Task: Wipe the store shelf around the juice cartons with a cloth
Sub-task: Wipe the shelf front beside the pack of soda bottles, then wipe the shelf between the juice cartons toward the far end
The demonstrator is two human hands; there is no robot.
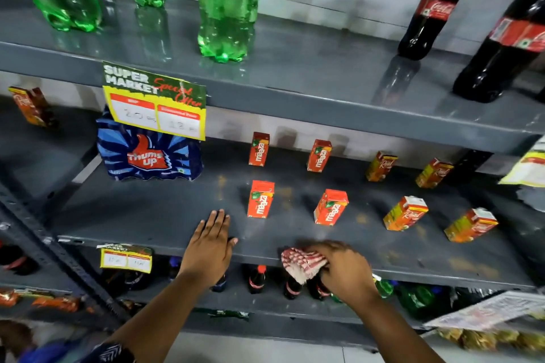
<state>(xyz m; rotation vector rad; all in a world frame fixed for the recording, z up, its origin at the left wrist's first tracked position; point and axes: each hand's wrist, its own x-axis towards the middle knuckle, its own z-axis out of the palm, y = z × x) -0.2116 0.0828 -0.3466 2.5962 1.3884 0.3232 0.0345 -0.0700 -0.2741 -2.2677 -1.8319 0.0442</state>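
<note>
The grey metal shelf carries several small juice cartons in two rows. Red Maaza cartons stand near the middle, one at the front and another beside it. Orange Real cartons stand further right. My left hand lies flat and open on the shelf's front edge, left of the front Maaza carton. My right hand grips a bunched red-and-white checked cloth at the shelf's front edge, below the cartons.
A blue Thums Up multipack sits at the shelf's left under a price sign. Sprite bottles and cola bottles stand on the shelf above. Small cola bottles fill the shelf below.
</note>
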